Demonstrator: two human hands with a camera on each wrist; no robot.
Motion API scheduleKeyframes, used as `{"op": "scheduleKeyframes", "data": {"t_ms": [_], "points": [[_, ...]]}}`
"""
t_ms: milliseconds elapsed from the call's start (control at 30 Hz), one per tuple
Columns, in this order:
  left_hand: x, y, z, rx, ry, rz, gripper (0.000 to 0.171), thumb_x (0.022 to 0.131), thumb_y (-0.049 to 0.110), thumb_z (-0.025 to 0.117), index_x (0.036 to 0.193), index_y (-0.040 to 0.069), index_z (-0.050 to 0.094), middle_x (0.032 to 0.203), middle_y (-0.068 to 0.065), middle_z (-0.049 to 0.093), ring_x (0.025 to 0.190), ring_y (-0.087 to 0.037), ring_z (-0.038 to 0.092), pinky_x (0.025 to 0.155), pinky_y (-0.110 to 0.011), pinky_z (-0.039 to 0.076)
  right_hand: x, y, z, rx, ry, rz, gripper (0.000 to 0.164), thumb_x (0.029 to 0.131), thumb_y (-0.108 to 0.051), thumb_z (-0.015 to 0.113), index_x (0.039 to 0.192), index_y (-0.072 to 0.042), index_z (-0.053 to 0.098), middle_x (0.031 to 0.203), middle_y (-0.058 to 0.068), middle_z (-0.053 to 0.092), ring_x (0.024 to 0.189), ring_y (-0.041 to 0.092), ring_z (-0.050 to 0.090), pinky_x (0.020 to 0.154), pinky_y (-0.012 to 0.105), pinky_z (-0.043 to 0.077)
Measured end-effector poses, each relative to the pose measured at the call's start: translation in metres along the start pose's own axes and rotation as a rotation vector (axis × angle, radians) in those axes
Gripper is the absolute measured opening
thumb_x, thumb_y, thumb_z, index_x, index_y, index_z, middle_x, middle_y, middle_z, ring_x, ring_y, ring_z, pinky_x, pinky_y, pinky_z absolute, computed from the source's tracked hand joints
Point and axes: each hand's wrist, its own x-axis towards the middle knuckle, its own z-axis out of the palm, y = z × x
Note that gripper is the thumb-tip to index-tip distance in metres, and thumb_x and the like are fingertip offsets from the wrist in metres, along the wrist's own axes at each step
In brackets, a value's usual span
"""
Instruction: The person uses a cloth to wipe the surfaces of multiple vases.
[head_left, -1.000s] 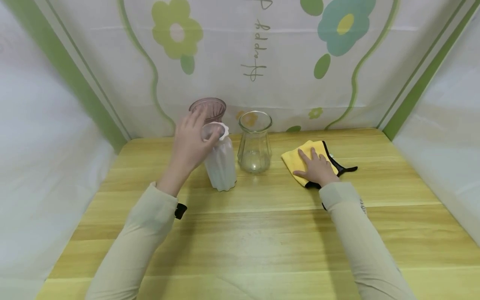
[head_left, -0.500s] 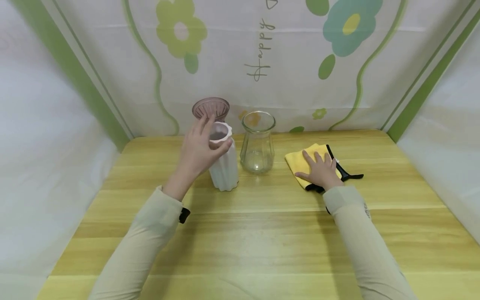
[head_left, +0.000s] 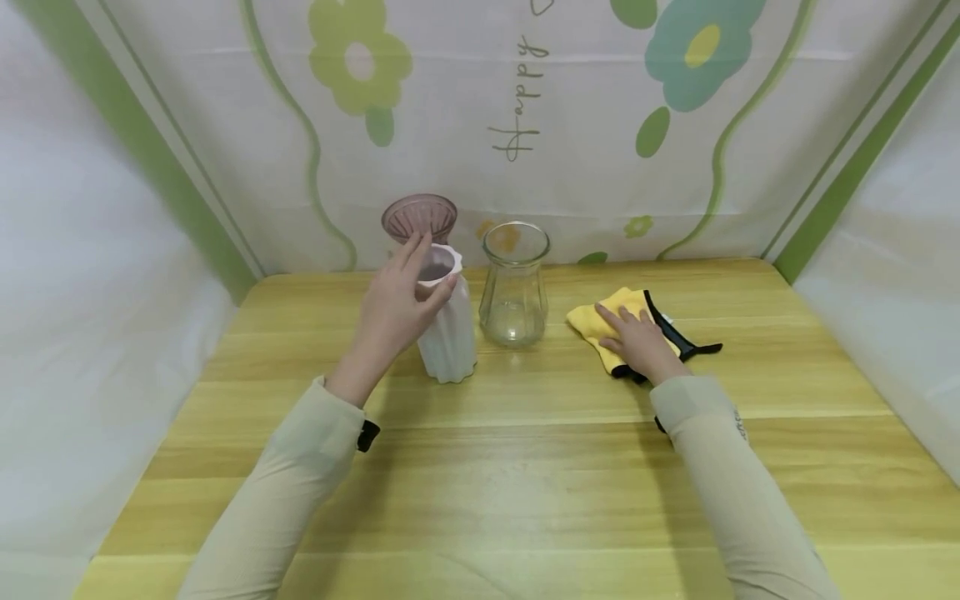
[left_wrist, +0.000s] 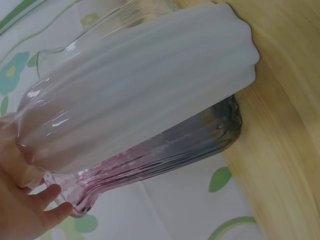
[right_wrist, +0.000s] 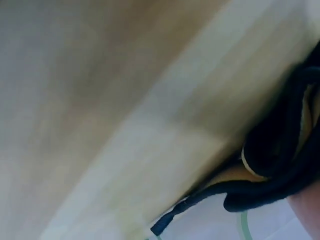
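A white fluted vase (head_left: pixel 447 342) with a scalloped rim stands upright on the wooden table. My left hand (head_left: pixel 393 308) holds it round the neck, thumb at the front and fingers behind. In the left wrist view the white vase (left_wrist: pixel 135 90) lies across the picture, with fingers (left_wrist: pixel 50 205) spread past its neck. On the right, my right hand (head_left: pixel 637 337) gathers a yellow cloth (head_left: pixel 626 298) with black trim, its thumb drawn in beside the index finger. The right wrist view shows the cloth's folded black edge (right_wrist: pixel 280 165); most of that hand is out of sight.
Close behind the white vase stands a pink-purple ribbed glass vase (head_left: pixel 418 217). A clear glass vase (head_left: pixel 513 304) is just right of the white one. A flowered curtain (head_left: pixel 450 108) hangs along the table's back edge, with white sheets (head_left: pixel 112 292) at the sides.
The right hand's thumb has drawn in toward the index finger, and the yellow cloth has become rumpled. The left hand has settled lower at the white vase's neck.
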Motion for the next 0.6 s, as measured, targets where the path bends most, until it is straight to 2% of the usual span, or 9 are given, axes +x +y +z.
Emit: {"op": "scheduleKeyframes", "data": {"t_ms": [133, 267, 367, 500, 600], "points": [[-0.001, 0.001, 0.001, -0.043, -0.018, -0.026, 0.074, 0.093, 0.053, 0.048, 0.152, 0.016, 0.024, 0.16, -0.008, 0.021, 0.141, -0.04, 0.031, 0.112, -0.058, 0.031, -0.003, -0.001, 0.004, -0.031, 0.113, -0.042, 0.058, 0.097, -0.019, 0.053, 0.15, -0.009, 0.029, 0.141, 0.037, 0.038, 0.125, 0.066, 0.032, 0.099, 0.072, 0.032], [-0.003, 0.0, 0.002, -0.084, -0.026, -0.047, 0.076, 0.092, 0.053, 0.051, 0.153, 0.018, 0.023, 0.161, -0.008, 0.018, 0.142, -0.041, 0.029, 0.111, -0.061, 0.031, -0.005, 0.0, 0.006, -0.029, 0.192, -0.059, 0.058, 0.096, -0.014, 0.054, 0.149, -0.009, 0.03, 0.139, 0.035, 0.042, 0.122, 0.059, 0.042, 0.097, 0.065, 0.041], [-0.004, -0.001, 0.003, -0.093, -0.009, -0.039, 0.075, 0.092, 0.052, 0.053, 0.152, 0.017, 0.025, 0.16, -0.009, 0.02, 0.141, -0.042, 0.03, 0.11, -0.061, 0.031, -0.006, 0.0, 0.004, -0.003, 0.237, -0.062, 0.058, 0.097, -0.014, 0.052, 0.15, -0.01, 0.028, 0.139, 0.035, 0.042, 0.117, 0.054, 0.05, 0.09, 0.061, 0.048], [-0.004, -0.002, 0.005, -0.091, 0.02, -0.019, 0.073, 0.092, 0.049, 0.054, 0.151, 0.014, 0.029, 0.158, -0.01, 0.026, 0.139, -0.041, 0.034, 0.11, -0.058, 0.034, -0.007, -0.001, -0.002, -0.001, 0.307, -0.06, 0.056, 0.099, -0.017, 0.05, 0.15, -0.013, 0.027, 0.137, 0.036, 0.043, 0.101, 0.052, 0.059, 0.076, 0.06, 0.052], [-0.003, -0.001, 0.005, -0.083, 0.04, -0.008, 0.071, 0.092, 0.048, 0.056, 0.149, 0.012, 0.033, 0.156, -0.01, 0.03, 0.137, -0.04, 0.038, 0.109, -0.056, 0.037, -0.007, -0.003, -0.008, 0.005, 0.348, -0.039, 0.055, 0.099, -0.018, 0.049, 0.149, -0.016, 0.028, 0.138, 0.035, 0.042, 0.094, 0.054, 0.059, 0.068, 0.06, 0.051]]}}
